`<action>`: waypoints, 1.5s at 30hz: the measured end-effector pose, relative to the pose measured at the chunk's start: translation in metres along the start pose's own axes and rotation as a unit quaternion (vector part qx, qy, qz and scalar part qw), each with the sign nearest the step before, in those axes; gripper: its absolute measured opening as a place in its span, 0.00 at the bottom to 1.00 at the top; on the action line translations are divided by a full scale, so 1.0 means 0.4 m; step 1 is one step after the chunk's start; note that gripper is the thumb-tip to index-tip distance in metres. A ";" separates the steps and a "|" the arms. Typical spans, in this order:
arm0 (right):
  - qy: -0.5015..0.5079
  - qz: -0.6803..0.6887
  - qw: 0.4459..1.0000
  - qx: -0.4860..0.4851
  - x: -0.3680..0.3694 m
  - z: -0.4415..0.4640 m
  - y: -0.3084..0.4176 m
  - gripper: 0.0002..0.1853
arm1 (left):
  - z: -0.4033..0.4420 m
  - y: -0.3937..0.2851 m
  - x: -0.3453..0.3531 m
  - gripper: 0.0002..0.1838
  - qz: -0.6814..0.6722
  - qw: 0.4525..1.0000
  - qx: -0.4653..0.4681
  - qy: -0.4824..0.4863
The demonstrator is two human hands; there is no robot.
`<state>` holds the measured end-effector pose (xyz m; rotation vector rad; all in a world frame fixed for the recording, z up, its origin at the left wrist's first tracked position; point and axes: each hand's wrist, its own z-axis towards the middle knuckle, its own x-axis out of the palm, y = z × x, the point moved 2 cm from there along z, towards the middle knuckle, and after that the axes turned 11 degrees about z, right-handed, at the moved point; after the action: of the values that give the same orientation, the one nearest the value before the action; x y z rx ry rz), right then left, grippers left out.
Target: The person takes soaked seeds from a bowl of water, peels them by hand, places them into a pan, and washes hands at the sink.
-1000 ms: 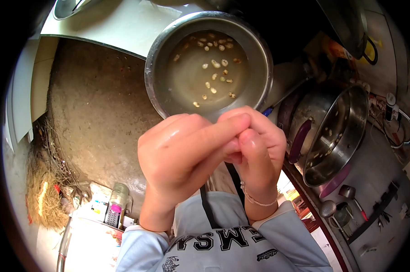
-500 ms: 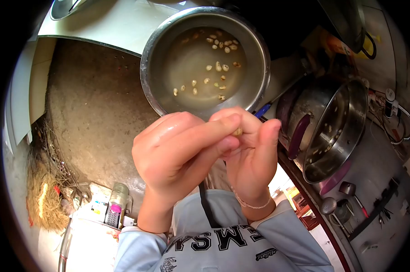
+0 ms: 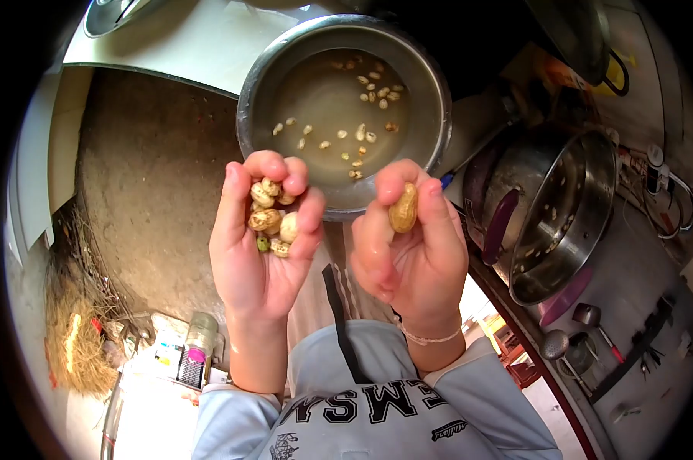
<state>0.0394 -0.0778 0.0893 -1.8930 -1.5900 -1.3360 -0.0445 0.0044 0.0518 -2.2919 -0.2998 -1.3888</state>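
Single head-worn view. Looks forward and steeply down from above shirt (image 3: 362, 438), which sits at near edge. Left hand (image 3: 256, 270) and right hand (image 3: 409, 253) close beneath lens, mid-view; basin (image 3: 429, 115) farther out. Wide, curved field, dark at corners, takes in floor (image 3: 154, 176) left, pot (image 3: 526, 184) right.

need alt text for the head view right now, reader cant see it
The person's left hand cups several peanuts while the right hand pinches a single peanut. Beyond them, a round metal basin holds cloudy water with what look like more peanuts scattered in it.
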 end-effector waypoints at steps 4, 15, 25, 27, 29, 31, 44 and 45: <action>-0.001 0.019 1.000 -0.017 -0.040 0.027 0.003 0.11 | 0.001 -0.006 0.032 0.20 -0.167 0.984 -0.061 0.002; 0.034 -0.421 0.883 -0.205 -0.013 0.053 0.035 0.11 | 0.035 0.003 0.033 0.12 -0.089 0.994 -0.007 0.057; 0.111 -0.553 0.778 -0.277 -0.005 0.084 0.015 0.09 | 0.040 -0.015 0.003 0.16 0.013 0.999 0.009 -0.043; 0.114 -0.556 0.778 -0.269 0.002 0.087 0.016 0.08 | 0.042 -0.020 0.024 0.14 0.092 0.981 0.019 -0.168; 0.110 -0.509 0.806 -0.280 0.000 0.089 0.014 0.08 | 0.038 -0.022 0.016 0.13 0.132 0.983 0.008 -0.127; 0.107 -0.486 0.820 -0.284 -0.004 0.092 0.010 0.08 | 0.037 -0.019 0.028 0.13 0.230 0.968 -0.010 -0.100; 0.148 -0.347 0.897 -0.231 -0.011 0.087 0.014 0.14 | 0.020 -0.004 0.057 0.09 0.374 0.926 0.050 0.020; 0.151 -0.351 0.899 -0.213 -0.017 0.084 0.011 0.15 | 0.018 0.002 0.053 0.09 0.377 0.923 0.074 0.015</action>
<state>0.0586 -0.0584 0.0682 -1.2075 -2.0121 -2.3035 -0.0285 0.0064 0.0673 -1.9293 0.4389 -0.9487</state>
